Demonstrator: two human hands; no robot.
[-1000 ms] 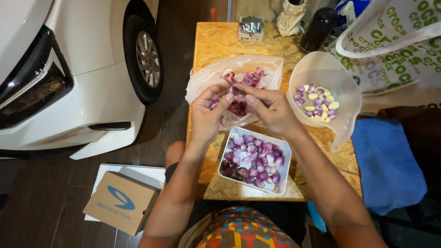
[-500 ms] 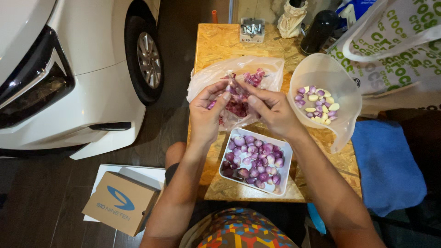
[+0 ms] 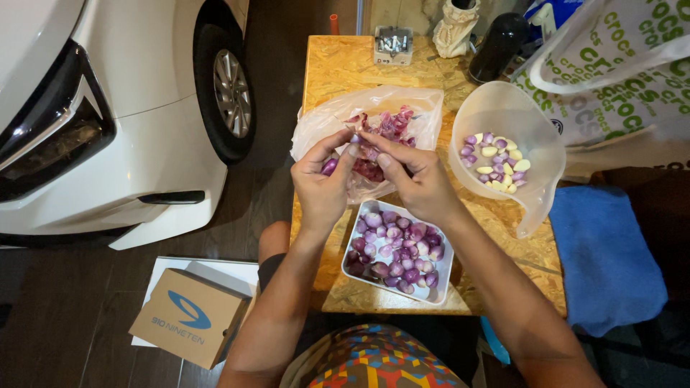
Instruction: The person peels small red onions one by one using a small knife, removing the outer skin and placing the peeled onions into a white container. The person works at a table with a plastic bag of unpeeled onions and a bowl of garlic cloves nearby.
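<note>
wooden table (image 3: 345, 68), hands (image 3: 323, 183) peeling shallot (image 3: 330, 167)

Tray (image 3: 438, 286) before bag (image 3: 323, 126), bowl (image 3: 535, 126) right.

cardboard box (image 3: 188, 317): brown, rectangular, on the floor at lower left, with a blue swoosh mark and blue print, resting on a white flat sheet (image 3: 208, 274).
shopping bag (image 3: 618, 79): white with green lettering, at upper right beside the table.
plastic bag (image 3: 374, 118): clear, crumpled open on the wooden table, holding purple peelings.
small box (image 3: 393, 44): pale, at the table's far edge, label strip on front.
</note>
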